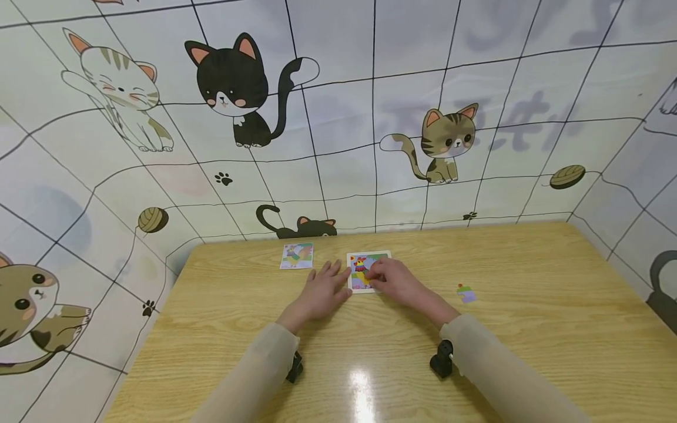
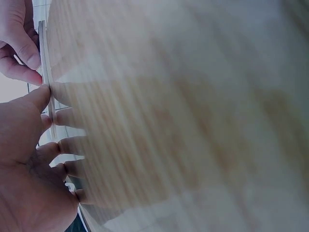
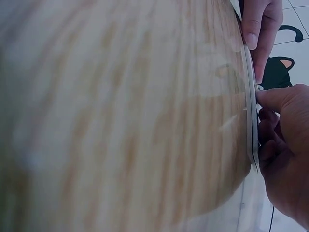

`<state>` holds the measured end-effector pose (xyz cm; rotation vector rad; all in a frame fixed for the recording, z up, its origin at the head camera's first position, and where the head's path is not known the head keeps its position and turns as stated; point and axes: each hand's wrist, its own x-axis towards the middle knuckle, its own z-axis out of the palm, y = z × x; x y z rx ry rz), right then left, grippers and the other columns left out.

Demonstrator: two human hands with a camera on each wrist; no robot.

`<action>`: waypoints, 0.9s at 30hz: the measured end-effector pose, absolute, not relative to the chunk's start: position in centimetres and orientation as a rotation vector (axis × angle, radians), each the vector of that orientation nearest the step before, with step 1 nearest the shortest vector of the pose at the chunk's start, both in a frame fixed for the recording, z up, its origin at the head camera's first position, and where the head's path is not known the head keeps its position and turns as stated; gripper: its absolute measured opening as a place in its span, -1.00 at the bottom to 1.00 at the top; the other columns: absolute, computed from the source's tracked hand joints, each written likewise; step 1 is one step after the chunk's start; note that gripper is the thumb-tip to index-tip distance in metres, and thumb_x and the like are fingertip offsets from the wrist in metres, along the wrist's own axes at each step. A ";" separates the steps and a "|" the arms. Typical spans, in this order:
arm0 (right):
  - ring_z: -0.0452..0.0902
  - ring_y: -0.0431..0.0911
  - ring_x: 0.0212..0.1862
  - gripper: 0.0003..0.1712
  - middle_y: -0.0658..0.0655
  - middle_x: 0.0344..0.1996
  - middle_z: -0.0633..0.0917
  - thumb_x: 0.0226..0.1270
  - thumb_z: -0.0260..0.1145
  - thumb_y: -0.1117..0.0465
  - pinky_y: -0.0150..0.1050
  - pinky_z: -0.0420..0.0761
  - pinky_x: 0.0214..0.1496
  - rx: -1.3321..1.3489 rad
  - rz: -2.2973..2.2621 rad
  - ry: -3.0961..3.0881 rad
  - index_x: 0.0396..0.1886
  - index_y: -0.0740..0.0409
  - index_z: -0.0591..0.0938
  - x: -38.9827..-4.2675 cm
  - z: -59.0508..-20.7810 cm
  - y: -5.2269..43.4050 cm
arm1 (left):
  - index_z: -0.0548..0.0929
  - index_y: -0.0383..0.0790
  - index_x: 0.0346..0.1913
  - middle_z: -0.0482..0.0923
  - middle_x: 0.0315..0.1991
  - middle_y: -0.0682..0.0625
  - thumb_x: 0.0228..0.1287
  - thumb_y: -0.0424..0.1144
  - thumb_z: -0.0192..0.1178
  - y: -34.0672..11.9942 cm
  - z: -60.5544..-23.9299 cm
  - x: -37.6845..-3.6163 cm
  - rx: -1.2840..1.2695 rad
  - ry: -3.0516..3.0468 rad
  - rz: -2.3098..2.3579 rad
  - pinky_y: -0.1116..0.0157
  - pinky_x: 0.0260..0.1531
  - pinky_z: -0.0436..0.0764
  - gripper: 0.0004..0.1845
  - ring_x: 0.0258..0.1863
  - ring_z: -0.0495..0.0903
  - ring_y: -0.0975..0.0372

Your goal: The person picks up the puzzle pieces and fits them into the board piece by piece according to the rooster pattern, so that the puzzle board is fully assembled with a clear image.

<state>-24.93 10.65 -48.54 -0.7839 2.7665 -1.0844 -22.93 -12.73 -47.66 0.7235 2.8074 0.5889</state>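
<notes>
Puzzle board lies flat on the table, centre-back. Left hand rests flat, fingers straight, touching the board's left edge, steadying it. Right hand lies over the board's right part, fingertips curled onto its face; whether they pinch a piece, cannot tell. Loose piece right of board; picture card left of it.

Step judged: seating a piece. Next move calls for fetching the loose piece.

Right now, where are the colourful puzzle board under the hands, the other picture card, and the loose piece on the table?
puzzle board (image 1: 361, 265), head view, its upper picture area
picture card (image 1: 297, 256), head view, its middle
loose piece (image 1: 466, 293), head view, its middle
</notes>
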 end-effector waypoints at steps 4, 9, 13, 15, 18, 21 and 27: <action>0.58 -0.03 -0.09 -0.85 0.11 -0.13 0.67 0.41 0.36 0.37 -0.09 0.61 -0.02 -0.860 -1.017 2.790 -0.12 0.24 0.81 -24.9 -48.3 10.7 | 0.32 -0.18 0.56 0.06 0.60 -0.26 0.60 -0.02 0.05 -12.6 -47.4 -22.9 0.722 2.805 0.599 -0.33 0.44 -0.07 -0.40 0.58 -0.04 -0.21; 0.59 0.00 -0.07 -0.82 0.15 -0.10 0.66 0.40 0.35 0.39 -0.09 0.63 -0.01 -0.959 -0.933 2.798 -0.07 0.27 0.79 -24.9 -48.1 11.0 | 0.33 -0.20 0.56 0.06 0.59 -0.27 0.60 -0.02 0.04 -12.7 -47.5 -22.9 0.727 2.808 0.591 -0.33 0.44 -0.06 -0.40 0.58 -0.03 -0.22; 0.56 -0.06 -0.12 -0.76 0.19 -0.04 0.64 0.39 0.33 0.40 -0.18 0.61 -0.06 -1.050 -0.885 2.773 0.00 0.31 0.75 -24.7 -47.8 11.4 | 0.32 -0.20 0.56 0.05 0.60 -0.27 0.60 -0.01 0.04 -12.9 -47.7 -22.9 0.730 2.807 0.592 -0.33 0.44 -0.07 -0.39 0.58 -0.04 -0.22; 0.52 -0.10 -0.20 -0.73 0.21 -0.01 0.64 0.39 0.32 0.41 -0.22 0.59 -0.13 -1.059 -0.915 2.750 0.05 0.33 0.73 -24.4 -47.4 11.8 | 0.32 -0.19 0.56 0.05 0.60 -0.26 0.60 -0.01 0.04 -12.9 -47.8 -22.8 0.729 2.804 0.589 -0.32 0.44 -0.07 -0.39 0.58 -0.04 -0.21; 0.45 -0.15 -0.29 -0.68 0.22 0.01 0.62 0.41 0.31 0.42 -0.27 0.54 -0.23 -0.999 -0.992 2.720 0.13 0.32 0.69 -23.7 -46.7 12.8 | 0.31 -0.18 0.57 0.04 0.60 -0.26 0.61 -0.01 0.03 -12.9 -47.8 -22.8 0.736 2.801 0.584 -0.33 0.44 -0.07 -0.39 0.58 -0.04 -0.22; 0.44 -0.15 -0.31 -0.67 0.21 0.00 0.62 0.43 0.28 0.44 -0.26 0.53 -0.25 -0.913 -1.036 2.700 0.16 0.30 0.67 -23.1 -45.9 14.4 | 0.30 -0.18 0.57 0.04 0.60 -0.26 0.61 0.00 0.02 -12.8 -47.7 -22.8 0.748 2.803 0.579 -0.33 0.44 -0.07 -0.39 0.58 -0.04 -0.22; 0.48 -0.18 -0.31 -0.69 0.18 -0.11 0.64 0.42 0.28 0.44 -0.25 0.55 -0.29 -0.887 -1.007 2.717 0.11 0.33 0.68 -22.8 -45.4 18.7 | 0.31 -0.18 0.57 0.05 0.60 -0.26 0.60 0.00 0.03 -12.8 -47.8 -22.9 0.739 2.811 0.567 -0.33 0.44 -0.05 -0.39 0.58 -0.03 -0.21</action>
